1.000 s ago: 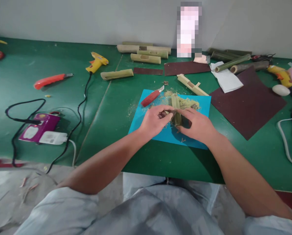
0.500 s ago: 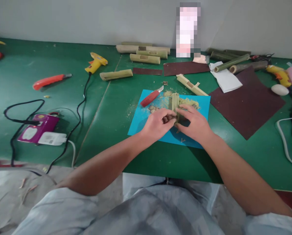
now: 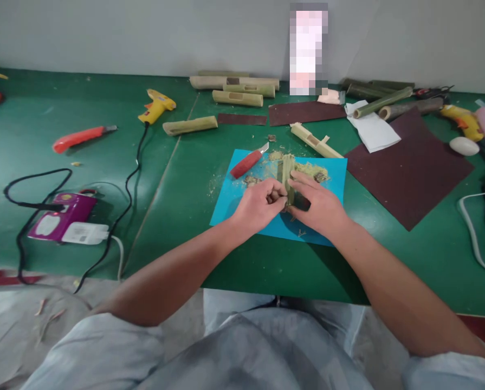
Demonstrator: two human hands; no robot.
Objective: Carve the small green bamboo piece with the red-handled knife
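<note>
A short piece of split bamboo (image 3: pixel 289 165) stands or lies on a blue sheet (image 3: pixel 234 208), pointing away from me; its lower part is covered by my fingers. My right hand (image 3: pixel 317 197) grips the bamboo from the right, thumb near its close end and fingers along its side. On the other side, my left hand (image 3: pixel 258 203) is closed in a pinch against the bamboo's near end. Whatever sits between those fingertips is too small to make out. A red-handled utility knife (image 3: pixel 246 164) rests on the sheet, beside heaps of pale shavings (image 3: pixel 311 170).
Cut bamboo tubes (image 3: pixel 238 98) lie at the back, and a notched one (image 3: pixel 315 141) just beyond the sheet. Dark sandpaper (image 3: pixel 408 168) spreads to the right. Leftward are a yellow glue gun (image 3: pixel 156 105), an orange-red cutter (image 3: pixel 79 139) and a purple power strip (image 3: pixel 63 216) with trailing cords.
The whole view has shifted slightly, so things appear a little further left. Both hands keep their hold at the bamboo, with only small finger movements at its near end.
</note>
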